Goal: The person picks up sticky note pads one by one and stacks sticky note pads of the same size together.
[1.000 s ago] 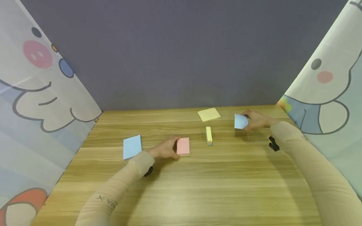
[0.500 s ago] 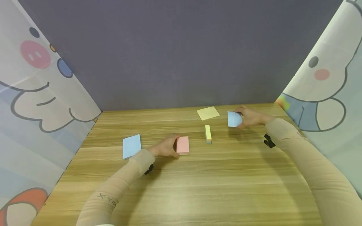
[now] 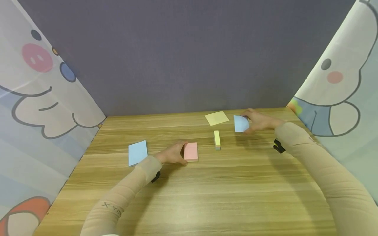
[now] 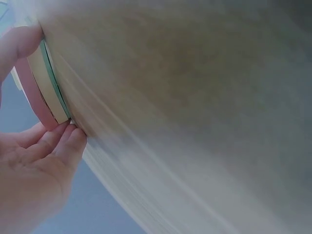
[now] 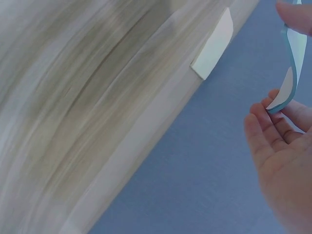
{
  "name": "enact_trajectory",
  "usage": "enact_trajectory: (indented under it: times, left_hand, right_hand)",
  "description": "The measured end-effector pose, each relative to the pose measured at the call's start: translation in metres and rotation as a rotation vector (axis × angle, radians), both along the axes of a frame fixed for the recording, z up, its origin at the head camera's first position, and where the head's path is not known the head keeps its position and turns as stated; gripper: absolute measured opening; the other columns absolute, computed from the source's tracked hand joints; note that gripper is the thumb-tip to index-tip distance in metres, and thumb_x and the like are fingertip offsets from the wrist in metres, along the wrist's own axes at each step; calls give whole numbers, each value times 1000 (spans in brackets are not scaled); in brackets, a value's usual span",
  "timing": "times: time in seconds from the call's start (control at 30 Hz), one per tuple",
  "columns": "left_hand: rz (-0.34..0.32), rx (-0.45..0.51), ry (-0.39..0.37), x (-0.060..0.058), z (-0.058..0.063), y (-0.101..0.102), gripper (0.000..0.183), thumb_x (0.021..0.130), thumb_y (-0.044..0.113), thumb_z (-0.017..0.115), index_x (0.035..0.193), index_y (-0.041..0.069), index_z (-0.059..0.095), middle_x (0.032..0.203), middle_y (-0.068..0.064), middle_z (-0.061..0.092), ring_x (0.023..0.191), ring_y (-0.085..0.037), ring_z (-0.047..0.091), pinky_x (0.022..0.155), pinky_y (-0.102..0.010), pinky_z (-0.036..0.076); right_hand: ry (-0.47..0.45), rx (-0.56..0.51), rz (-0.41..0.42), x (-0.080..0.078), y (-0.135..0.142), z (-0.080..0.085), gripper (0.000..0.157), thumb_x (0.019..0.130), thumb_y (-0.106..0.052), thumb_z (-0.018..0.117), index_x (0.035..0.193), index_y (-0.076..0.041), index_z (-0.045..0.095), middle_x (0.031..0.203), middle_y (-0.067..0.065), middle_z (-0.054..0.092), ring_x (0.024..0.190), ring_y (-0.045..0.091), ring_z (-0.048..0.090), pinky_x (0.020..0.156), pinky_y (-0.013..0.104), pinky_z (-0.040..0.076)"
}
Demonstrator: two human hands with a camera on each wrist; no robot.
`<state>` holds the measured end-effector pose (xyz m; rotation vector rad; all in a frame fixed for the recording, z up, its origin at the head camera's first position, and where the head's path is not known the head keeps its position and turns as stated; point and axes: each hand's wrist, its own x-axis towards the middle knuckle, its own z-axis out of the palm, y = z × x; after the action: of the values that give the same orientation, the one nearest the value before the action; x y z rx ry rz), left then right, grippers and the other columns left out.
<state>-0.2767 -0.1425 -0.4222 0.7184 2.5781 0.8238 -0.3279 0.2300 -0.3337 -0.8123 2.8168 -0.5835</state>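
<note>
My left hand [image 3: 173,154] grips a sticky note pad with a pink top [image 3: 191,151] at the table's middle. In the left wrist view, thumb and fingers pinch its opposite edges, and pink, cream and green layers [image 4: 48,80] show along its side. At the right, my right hand [image 3: 257,121] holds a thin blue sticky note pad [image 3: 241,124] above the table. The right wrist view shows this pad [image 5: 292,68] bent into a curve between thumb and fingers. Between the hands stands a narrow block of sticky notes [image 3: 217,140], yellow on top.
A yellow sticky note pad [image 3: 217,118] lies near the table's back edge, left of the right hand. Another blue pad [image 3: 137,153] lies left of the left hand. A dark panel [image 3: 189,59] rises behind the table [image 3: 206,200], with cartoon-printed curtains [image 3: 333,78] at both sides.
My right hand has moved left with the blue sticky note pad, closer to the yellow one. The left hand stays on the pink-topped pad.
</note>
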Motion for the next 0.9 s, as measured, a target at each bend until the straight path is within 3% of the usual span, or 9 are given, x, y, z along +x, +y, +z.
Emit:
enact_trajectory:
  times: [0.27,0.9]
  left_hand:
    - [14,-16,5,2,2,0,94,65,14,82,140,-4,28,137,-16,39,124,-29,40,106,-42,32]
    - [58,-18,-4,3,3,3,95,64,16,83,140,-2,29,139,-14,39,127,-28,38,106,-41,32]
  right_hand:
    - [-8,28,10,3,-11,3,73,68,-18,77,127,8,45,116,20,43,99,31,49,83,44,45]
    - [-7,31,49,6,-32,6,78,67,-23,79,129,5,43,119,19,43,107,35,49,89,50,44]
